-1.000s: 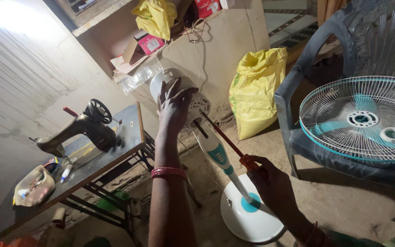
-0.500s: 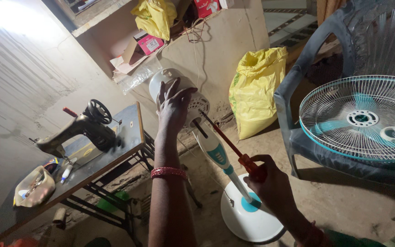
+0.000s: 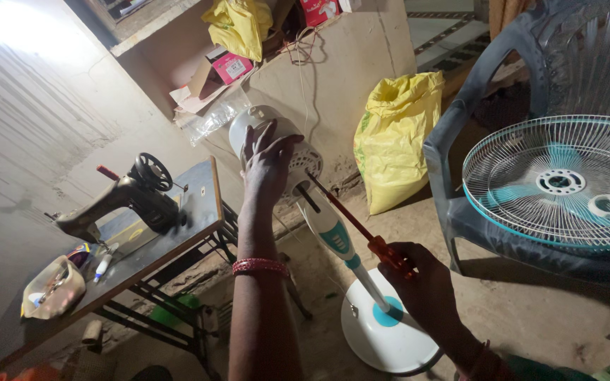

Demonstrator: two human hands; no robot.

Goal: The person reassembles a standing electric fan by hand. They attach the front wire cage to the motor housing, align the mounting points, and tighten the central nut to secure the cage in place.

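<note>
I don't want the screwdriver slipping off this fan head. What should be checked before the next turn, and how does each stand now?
1. Left hand steadies the motor housing: ok, palm lies flat on it.
2. Right hand grips the screwdriver: ok, fingers closed on the red handle.
3. Tip seated in a screw: cannot tell, too small to see.
4. Fan base flat on the floor: ok.
5. Fan grille out of the way: ok, it lies on the chair.

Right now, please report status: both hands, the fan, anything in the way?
Left hand flat on fan motor housing. Right hand gripping red screwdriver, tip at housing. Nothing between them.
</note>
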